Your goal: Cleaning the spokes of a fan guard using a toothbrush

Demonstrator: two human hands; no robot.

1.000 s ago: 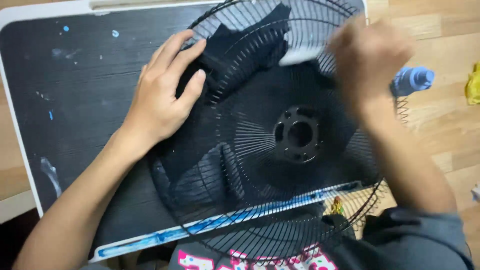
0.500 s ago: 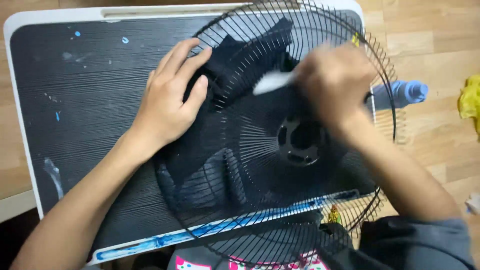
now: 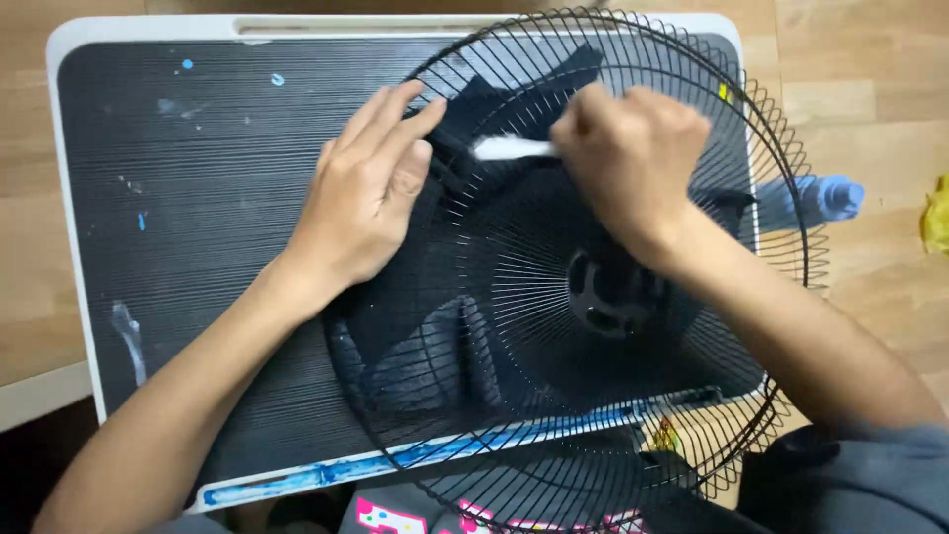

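A round black wire fan grille (image 3: pixel 514 415) lies on a dark ribbed board with a white rim (image 3: pixel 69 198). A dark cloth (image 3: pixel 425 346) lies under the grille. My left hand (image 3: pixel 368 188) lies flat on the grille's upper left edge, fingers spread, holding it down. My right hand (image 3: pixel 633 163) is over the upper part of the grille, closed on a small white object (image 3: pixel 509 148) that pokes out to the left; its tip touches the wires. The grille's black centre hub (image 3: pixel 603 292) sits just below my right wrist.
A blue bottle-like object (image 3: pixel 825 198) lies on the wooden floor (image 3: pixel 870 89) right of the grille. Something yellow (image 3: pixel 934 218) sits at the right edge. Blue paint flecks mark the board, and a blue strip (image 3: pixel 395 460) runs along its near edge. Dark clothing fills the bottom edge.
My right hand has moved left across the grille with the white object, from the upper right rim toward the upper middle. My left hand has stayed on the grille's left edge.
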